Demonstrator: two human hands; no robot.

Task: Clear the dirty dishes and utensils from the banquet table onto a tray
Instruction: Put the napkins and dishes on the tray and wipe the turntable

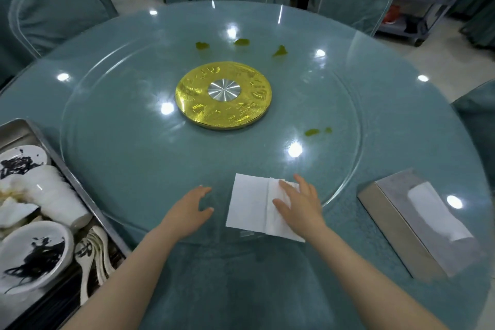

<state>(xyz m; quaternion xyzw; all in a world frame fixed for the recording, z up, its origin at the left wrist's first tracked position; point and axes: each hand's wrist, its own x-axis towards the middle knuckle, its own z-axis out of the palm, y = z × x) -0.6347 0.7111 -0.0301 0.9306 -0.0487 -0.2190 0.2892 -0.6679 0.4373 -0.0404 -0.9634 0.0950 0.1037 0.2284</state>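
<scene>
At the near edge of the glass worktop (401, 94), the right hand (300, 203) lies released, fingers flat on a white napkin (251, 203), while the left hand (190, 206) rests just beside it, also released and holding nothing. At the left edge a steel tray (40, 134) holds bowls (34, 252), stacked cups (56, 198) and spoons (93, 252); a tissue box (417, 225) sits right. Farther off, green scraps (280, 51) lie around the gold hub (223, 98).
</scene>
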